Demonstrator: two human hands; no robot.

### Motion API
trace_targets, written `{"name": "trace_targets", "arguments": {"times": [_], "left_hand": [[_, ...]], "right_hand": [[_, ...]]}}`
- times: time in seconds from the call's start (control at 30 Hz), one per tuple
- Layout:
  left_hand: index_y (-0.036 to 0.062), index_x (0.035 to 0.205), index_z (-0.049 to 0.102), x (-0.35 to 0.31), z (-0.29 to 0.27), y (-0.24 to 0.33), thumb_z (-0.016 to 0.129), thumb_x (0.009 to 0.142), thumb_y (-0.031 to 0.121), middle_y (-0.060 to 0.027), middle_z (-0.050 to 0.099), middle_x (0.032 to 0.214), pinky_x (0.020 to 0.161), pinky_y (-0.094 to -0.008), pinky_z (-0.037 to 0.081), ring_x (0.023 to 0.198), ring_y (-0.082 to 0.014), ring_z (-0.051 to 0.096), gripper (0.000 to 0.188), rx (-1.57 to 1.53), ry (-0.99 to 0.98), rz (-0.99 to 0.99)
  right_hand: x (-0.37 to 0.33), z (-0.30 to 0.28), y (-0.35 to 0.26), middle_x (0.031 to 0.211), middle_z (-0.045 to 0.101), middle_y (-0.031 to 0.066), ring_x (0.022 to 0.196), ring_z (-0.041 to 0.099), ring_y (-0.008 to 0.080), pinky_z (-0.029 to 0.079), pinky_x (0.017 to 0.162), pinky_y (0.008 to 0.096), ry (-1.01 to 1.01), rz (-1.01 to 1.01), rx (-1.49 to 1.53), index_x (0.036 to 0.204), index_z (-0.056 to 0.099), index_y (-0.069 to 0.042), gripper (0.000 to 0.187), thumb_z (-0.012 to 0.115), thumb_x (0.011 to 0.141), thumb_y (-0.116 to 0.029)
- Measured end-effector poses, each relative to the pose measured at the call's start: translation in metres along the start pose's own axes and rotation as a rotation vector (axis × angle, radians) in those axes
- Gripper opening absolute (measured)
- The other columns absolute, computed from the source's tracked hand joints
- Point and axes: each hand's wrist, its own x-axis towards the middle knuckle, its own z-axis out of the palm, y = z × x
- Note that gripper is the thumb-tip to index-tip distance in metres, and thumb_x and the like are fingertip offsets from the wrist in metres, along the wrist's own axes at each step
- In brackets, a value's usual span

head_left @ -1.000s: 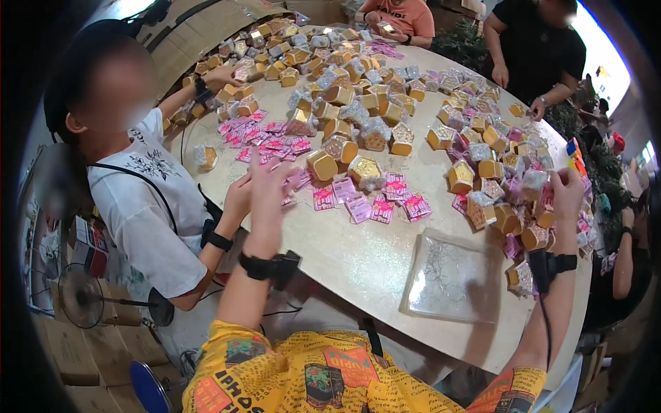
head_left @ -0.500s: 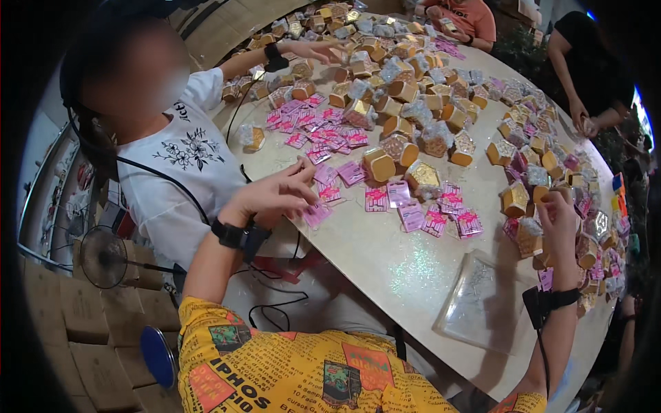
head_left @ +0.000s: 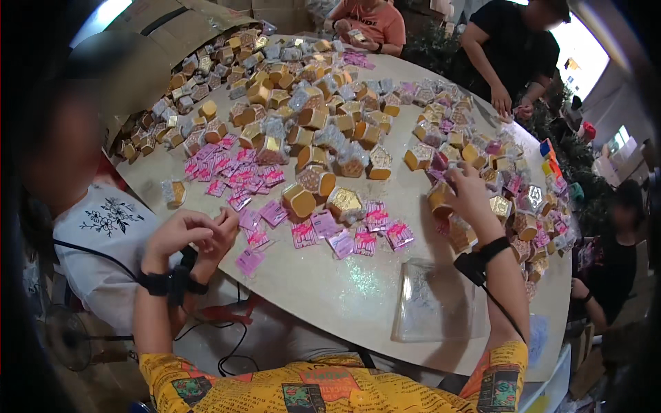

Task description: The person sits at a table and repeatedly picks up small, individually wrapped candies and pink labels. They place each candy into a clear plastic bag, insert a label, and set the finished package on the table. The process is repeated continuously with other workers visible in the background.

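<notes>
At the table's left edge, my left hand (head_left: 177,235) hovers with fingers loosely bent and apart, and nothing shows in it. Another person's hand (head_left: 226,233) is right beside it, partly behind. Pink flat packets (head_left: 251,239) lie just past these hands, and more pink packets (head_left: 363,238) are spread across the near middle. On the right, my right hand (head_left: 471,196) bends its fingers over a gold hexagonal box (head_left: 441,201) at the edge of a pile. My palm hides part of that box.
Many gold hexagonal boxes (head_left: 313,117), several in bubble wrap, cover the far table. A clear plastic tray (head_left: 434,303) lies near my right forearm. An open cardboard carton (head_left: 148,41) stands far left. Other people work around the table, including one in an orange shirt (head_left: 375,27).
The view has swung right, so the table sits further left. My left hand has drawn back from the pink packets beside the other person's hand. My right hand has settled over a gold box.
</notes>
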Motion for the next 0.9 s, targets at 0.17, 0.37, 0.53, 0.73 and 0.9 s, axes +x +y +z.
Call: {"name": "trace_targets", "arguments": {"times": [0.17,0.37,0.53,0.73,0.9], "left_hand": [[0.0005,0.107,0.064,0.028,0.083,-0.011,0.069,0.074,0.005,-0.0099,0.063,0.102,0.076,-0.0289,0.050,0.091,-0.0230,0.062,0.034,0.549,0.429,0.411],[0.0078,0.135,0.045,0.048,0.171,0.001,0.071,0.074,0.014,-0.0218,0.033,0.140,0.108,-0.0455,0.030,0.131,-0.0394,0.033,0.066,0.611,0.310,0.447],[0.0073,0.134,0.043,0.054,0.182,-0.018,0.071,0.072,0.016,-0.0234,0.032,0.143,0.111,-0.0477,0.024,0.134,-0.0414,0.029,0.068,0.786,0.297,0.493],[0.0100,0.139,0.039,0.048,0.183,-0.020,0.072,0.073,0.021,-0.0238,0.031,0.143,0.112,-0.0501,0.021,0.134,-0.0420,0.028,0.075,0.819,0.364,0.415],[0.0137,0.144,0.032,0.046,0.187,-0.029,0.076,0.071,0.030,-0.0245,0.025,0.148,0.112,-0.0527,0.018,0.138,-0.0426,0.022,0.086,0.872,0.358,0.274]], "right_hand": [[0.046,0.062,-0.021,0.132,0.048,0.0153,0.122,0.045,0.0360,0.038,0.095,0.0516,-0.086,-0.145,-0.302,0.120,0.058,-0.019,0.046,0.065,0.075,-0.015],[0.048,0.094,-0.008,0.143,0.040,0.0114,0.124,0.044,0.0397,0.035,0.100,0.0535,-0.252,-0.072,-0.506,0.123,0.058,-0.018,0.039,0.054,0.084,-0.017],[0.037,0.092,0.033,0.138,0.044,0.0064,0.118,0.049,0.0340,0.039,0.092,0.0540,-0.311,0.082,-0.625,0.114,0.062,-0.017,0.032,0.053,0.084,-0.020],[0.028,0.053,-0.010,0.121,0.052,0.0124,0.106,0.055,0.0349,0.047,0.084,0.0503,-0.128,0.002,-0.292,0.116,0.060,-0.014,0.034,0.059,0.083,-0.026],[0.005,0.035,-0.092,0.118,0.051,0.0214,0.098,0.060,0.0400,0.050,0.084,0.0461,-0.598,-0.108,0.162,0.134,0.047,-0.019,0.064,0.064,0.080,-0.050]]}}
